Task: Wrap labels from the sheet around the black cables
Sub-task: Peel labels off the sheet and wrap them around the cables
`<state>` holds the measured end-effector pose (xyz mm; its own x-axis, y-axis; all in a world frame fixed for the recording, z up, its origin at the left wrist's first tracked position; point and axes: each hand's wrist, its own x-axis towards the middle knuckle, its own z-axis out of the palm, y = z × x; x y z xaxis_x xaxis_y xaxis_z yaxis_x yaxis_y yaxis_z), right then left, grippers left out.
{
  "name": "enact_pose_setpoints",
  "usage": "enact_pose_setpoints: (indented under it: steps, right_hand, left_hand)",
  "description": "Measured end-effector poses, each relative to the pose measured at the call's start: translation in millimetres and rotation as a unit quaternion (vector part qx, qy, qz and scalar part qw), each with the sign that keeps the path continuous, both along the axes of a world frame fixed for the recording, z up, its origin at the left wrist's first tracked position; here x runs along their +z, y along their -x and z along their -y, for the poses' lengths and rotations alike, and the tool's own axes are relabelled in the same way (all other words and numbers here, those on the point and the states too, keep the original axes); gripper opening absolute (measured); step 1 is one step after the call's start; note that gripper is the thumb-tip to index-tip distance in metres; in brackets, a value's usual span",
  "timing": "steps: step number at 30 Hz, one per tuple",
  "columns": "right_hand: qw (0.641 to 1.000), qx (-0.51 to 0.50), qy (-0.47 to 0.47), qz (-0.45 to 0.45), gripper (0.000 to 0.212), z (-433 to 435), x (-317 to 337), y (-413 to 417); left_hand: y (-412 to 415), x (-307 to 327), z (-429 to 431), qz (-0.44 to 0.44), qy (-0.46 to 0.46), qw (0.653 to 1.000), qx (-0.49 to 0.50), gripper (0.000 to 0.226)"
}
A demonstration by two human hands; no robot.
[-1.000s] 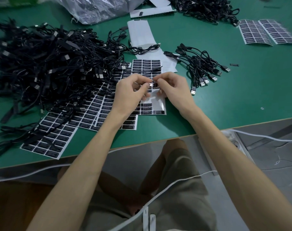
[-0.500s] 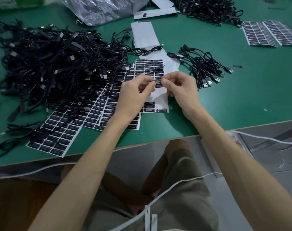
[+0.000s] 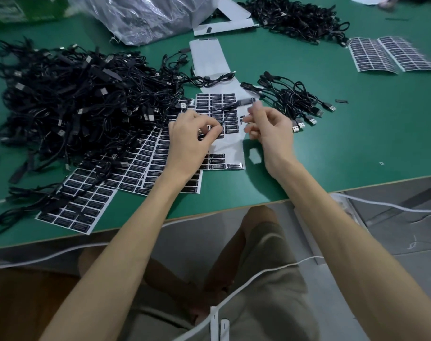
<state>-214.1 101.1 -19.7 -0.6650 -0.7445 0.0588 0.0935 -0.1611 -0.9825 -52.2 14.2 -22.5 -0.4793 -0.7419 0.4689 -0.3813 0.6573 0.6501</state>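
Head view: the left hand (image 3: 192,141) hovers over the partly peeled label sheet (image 3: 215,100) near the front of the green table (image 3: 357,134). Its thumb and fingers are curled and pinch a thin black cable (image 3: 225,110). That cable runs up and to the right from the pinch, and its far end, blurred and pale like a wrapped label, hangs just above the right hand (image 3: 271,129). The right hand is raised beside the sheet with loosely curled fingers. The fingertips are smeared, but nothing shows between them. A big tangled pile of black cables (image 3: 74,102) lies left of the hands and spills over further label sheets (image 3: 86,207). A small bundle of cables (image 3: 293,99) with USB plugs lies right of the hands. Farther back are another cable heap (image 3: 295,18), a crumpled plastic bag (image 3: 148,16), an empty backing strip (image 3: 209,57) and two more label sheets (image 3: 391,55).
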Motion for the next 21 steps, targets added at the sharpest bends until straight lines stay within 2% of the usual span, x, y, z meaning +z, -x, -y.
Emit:
enact_pose_setpoints:
  steps: [2,5,8,10,12,18,21]
  right_hand:
    - [0.997,0.044,-0.021,-0.06,0.028,0.7,0.2,-1.9]
    - [0.975,0.123,-0.059,-0.176,0.019,1.1,0.2,-8.0]
    - [0.951,0.163,-0.09,-0.248,0.024,1.4,0.9,-14.6]
    - [0.948,0.165,-0.102,-0.254,0.029,1.2,2.2,-15.5]
    - [0.943,0.165,-0.115,-0.265,0.031,0.7,2.5,-14.9]
    - [0.956,0.161,-0.098,-0.226,0.023,1.2,0.3,-12.3]
    - [0.956,0.163,-0.098,-0.225,0.028,1.0,1.3,-12.1]
  left_hand:
    - [-1.9,1.6,0.2,-0.071,-0.031,0.997,0.0,0.008]
    - [-3.5,3.4,-0.8,-0.131,-0.064,0.989,0.001,0.007]
    - [-4.5,4.3,0.3,-0.202,-0.144,0.968,-0.035,0.009]
    - [-7.1,6.5,1.9,-0.263,-0.221,0.937,-0.066,0.009]
    - [-8.9,8.6,3.2,-0.287,-0.263,0.918,-0.081,0.009]
    - [-5.8,7.9,1.4,-0.257,-0.277,0.921,-0.097,0.013]
    - [-4.7,6.5,1.7,-0.249,-0.285,0.92,-0.104,0.021]
